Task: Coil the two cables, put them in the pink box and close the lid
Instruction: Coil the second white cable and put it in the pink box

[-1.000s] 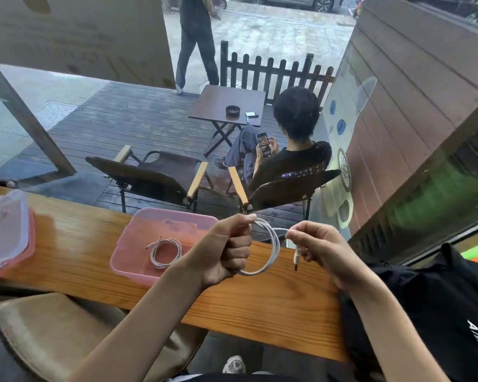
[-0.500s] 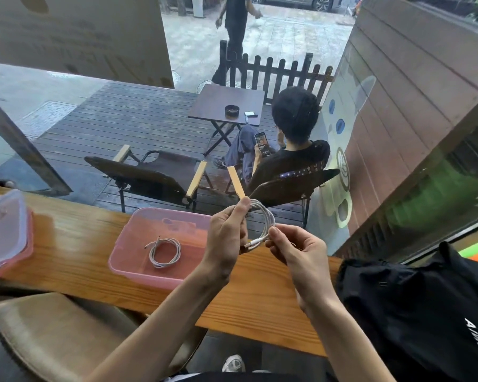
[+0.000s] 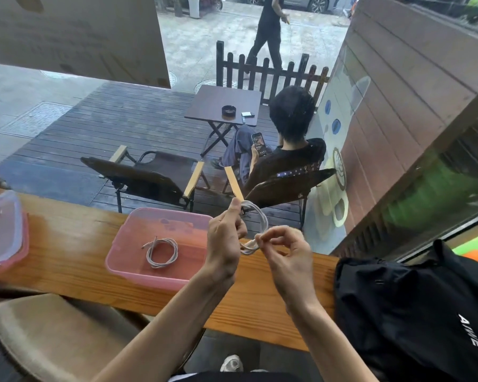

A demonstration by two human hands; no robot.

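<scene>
The open pink box [image 3: 127, 267] stands on the wooden counter [image 3: 66, 244], and a coiled white cable [image 3: 162, 252] lies flat inside it. Just right of the box, above the counter, I hold a second white cable [image 3: 261, 219] wound into a small upright loop. My left hand [image 3: 224, 241] pinches the top of the loop between thumb and fingers. My right hand [image 3: 284, 250] grips the loop's lower end with its fingertips. The box's clear lid with pink rim [image 3: 3, 232] rests on the counter at the far left.
A black backpack [image 3: 414, 312] sits on the counter's right end, close to my right forearm. A tan stool [image 3: 53, 334] stands below the counter on the left. Beyond the window are patio chairs, a small table, a seated person and a walking person.
My hands have come together from apart and risen slightly. The right hand has moved from holding the loose plug end out to the side to gripping the bottom of the coil.
</scene>
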